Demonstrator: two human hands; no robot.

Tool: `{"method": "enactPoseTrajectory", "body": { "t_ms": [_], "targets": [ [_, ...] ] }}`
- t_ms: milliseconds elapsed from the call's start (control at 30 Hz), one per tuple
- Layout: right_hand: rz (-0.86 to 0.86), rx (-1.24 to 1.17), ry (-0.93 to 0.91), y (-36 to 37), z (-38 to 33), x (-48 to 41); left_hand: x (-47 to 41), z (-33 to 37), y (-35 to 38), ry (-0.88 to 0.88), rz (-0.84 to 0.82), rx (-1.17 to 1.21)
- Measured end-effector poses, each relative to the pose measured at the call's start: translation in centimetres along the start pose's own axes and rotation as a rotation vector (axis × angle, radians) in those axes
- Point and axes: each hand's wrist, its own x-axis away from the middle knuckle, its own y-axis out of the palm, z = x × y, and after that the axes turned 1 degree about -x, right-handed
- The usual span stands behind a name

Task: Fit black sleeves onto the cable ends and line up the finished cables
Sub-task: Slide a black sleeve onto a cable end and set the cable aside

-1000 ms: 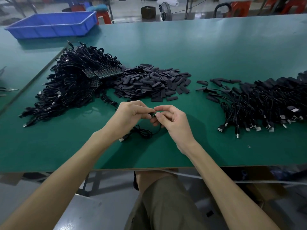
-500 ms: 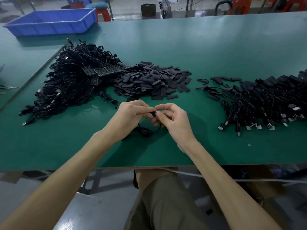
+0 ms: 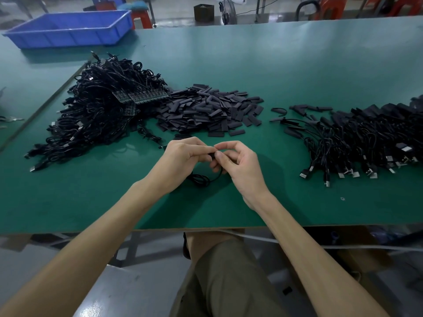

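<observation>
My left hand (image 3: pixel 183 159) and my right hand (image 3: pixel 238 163) meet over the green table (image 3: pixel 297 65), both pinching the end of one black cable (image 3: pixel 203 179) whose loop hangs below them onto the mat. The piece between the fingertips is mostly hidden. A heap of flat black sleeves (image 3: pixel 210 110) lies just beyond my hands. To the left is a big tangle of black cables (image 3: pixel 96 115). To the right, sleeved cables (image 3: pixel 366 143) lie side by side with their metal plugs toward me.
A blue plastic bin (image 3: pixel 68 28) stands at the far left of the table. Small circuit strips (image 3: pixel 142 97) rest on the left cable heap. The table's front edge runs just under my forearms; my knee shows below it.
My hands have stayed together at the same spot, with only small finger movement at the cable end. The view has shifted slightly.
</observation>
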Motion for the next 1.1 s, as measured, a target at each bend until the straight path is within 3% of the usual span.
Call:
{"method": "enactPoseTrajectory", "body": {
  "t_ms": [267,500,733,1100],
  "targets": [
    [0.001,-0.051,-0.003,0.0,0.2,-0.1,0.3,-0.7,-0.2,-0.366,0.089,0.293],
    [0.02,-0.016,-0.021,0.1,0.5,-0.1,1.1,-0.5,0.5,-0.467,0.257,0.615],
    [0.032,0.023,-0.02,0.2,0.4,0.0,1.3,0.3,1.8,-0.539,0.409,0.644],
    [0.066,0.054,-0.009,0.1,0.4,-0.1,-0.3,0.5,1.9,-0.528,0.373,0.549]
  ]
}}
